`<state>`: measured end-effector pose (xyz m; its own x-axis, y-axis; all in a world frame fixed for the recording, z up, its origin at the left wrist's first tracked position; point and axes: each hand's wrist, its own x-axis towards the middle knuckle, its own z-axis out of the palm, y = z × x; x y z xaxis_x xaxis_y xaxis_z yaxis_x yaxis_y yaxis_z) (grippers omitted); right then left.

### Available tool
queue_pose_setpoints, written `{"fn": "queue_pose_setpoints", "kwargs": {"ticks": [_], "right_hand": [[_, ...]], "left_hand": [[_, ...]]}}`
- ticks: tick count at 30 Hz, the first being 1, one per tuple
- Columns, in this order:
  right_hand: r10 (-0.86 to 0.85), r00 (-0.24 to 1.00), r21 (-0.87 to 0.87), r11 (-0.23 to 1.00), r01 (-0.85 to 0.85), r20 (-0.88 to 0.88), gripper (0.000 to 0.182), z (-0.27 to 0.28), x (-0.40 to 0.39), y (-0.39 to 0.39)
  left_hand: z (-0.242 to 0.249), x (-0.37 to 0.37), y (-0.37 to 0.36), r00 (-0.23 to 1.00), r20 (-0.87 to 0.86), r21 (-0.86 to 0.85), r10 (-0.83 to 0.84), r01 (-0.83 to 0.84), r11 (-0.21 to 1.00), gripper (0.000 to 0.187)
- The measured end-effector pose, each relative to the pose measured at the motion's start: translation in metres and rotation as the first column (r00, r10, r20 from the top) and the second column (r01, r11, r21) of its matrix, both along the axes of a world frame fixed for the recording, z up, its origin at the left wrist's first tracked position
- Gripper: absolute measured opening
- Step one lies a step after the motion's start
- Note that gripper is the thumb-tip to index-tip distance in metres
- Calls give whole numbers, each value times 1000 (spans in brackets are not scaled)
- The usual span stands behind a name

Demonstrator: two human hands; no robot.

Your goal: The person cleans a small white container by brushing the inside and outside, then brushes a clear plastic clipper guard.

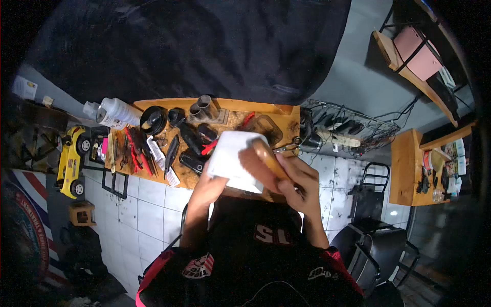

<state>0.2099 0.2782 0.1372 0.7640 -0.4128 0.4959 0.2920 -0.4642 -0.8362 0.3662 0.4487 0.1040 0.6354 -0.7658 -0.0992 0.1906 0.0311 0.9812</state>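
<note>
In front of my chest, my left hand (212, 185) grips a white box-like container (229, 152) by its lower left side, its fingers mostly hidden behind it. My right hand (303, 180) is closed around the wooden handle of a brush (269, 160). The brush's brown bristles lie against or just over the container's right side; blur keeps me from telling whether they touch. Beyond both hands is a wooden table (153, 176) crowded with tools. A hair clipper (190, 139) and a pair of scissors (289, 145) lie close to the container.
Combs (156, 152), a black bowl (153, 119), metal cups (207, 106) and a white bottle (116, 113) stand or lie on the table. A wire rack (353, 120) hangs at right. A yellow toy car (71, 162) is at left, a black chair (381, 250) at lower right.
</note>
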Motion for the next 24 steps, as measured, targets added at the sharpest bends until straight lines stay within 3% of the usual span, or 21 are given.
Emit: {"fn": "queue_pose_setpoints", "kwargs": {"ticks": [1, 3, 5, 7, 8, 11, 12, 15, 18, 20, 23, 24], "right_hand": [[43, 999, -54, 998, -42, 24, 47, 0, -3, -1], [128, 990, -162, 980, -117, 63, 48, 4, -8, -3], [4, 1000, -229, 973, -10, -26, 47, 9, -4, -2], [-220, 968, -324, 930, 172, -118, 46, -1, 6, -2], [-331, 922, -247, 928, 280, -199, 44, 1, 10, -2], [-324, 926, -193, 938, 288, -194, 43, 7, 5, 1], [-192, 977, -265, 951, 162, -94, 41, 7, 2, 1], [47, 998, -342, 938, -57, -37, 45, 22, 2, 20], [-205, 970, -399, 907, 139, -128, 48, 6, 9, 10], [-409, 886, -400, 865, 302, -217, 47, 9, 18, 4], [-317, 939, -289, 918, 271, -129, 44, 11, 10, 0], [-150, 988, -372, 920, 123, -43, 42, 16, 6, -2]], "left_hand": [[2, 6, -7, 990, 135, 76, 31, -42, 996, 48], [11, 12, -4, 874, 485, 150, -3, -80, 985, 50], [25, 7, -8, 794, 606, 189, -56, -75, 979, 54], [41, 4, -12, 760, 648, 159, -52, -68, 985, 58], [39, 8, -12, 737, 671, 174, -78, -54, 983, 58], [35, 10, -12, 730, 678, 198, -84, -71, 978, 59], [34, 7, -10, 744, 664, 211, -76, -89, 973, 59], [53, -2, -14, 777, 629, 109, 20, -113, 988, 60], [48, 0, -14, 616, 787, 133, -17, -143, 981, 60], [43, -1, -12, 656, 755, 160, -5, -178, 971, 58], [39, 0, -18, 636, 769, 94, 59, -205, 974, 58], [38, -1, -19, 632, 770, 70, 88, -221, 973, 59]]}}
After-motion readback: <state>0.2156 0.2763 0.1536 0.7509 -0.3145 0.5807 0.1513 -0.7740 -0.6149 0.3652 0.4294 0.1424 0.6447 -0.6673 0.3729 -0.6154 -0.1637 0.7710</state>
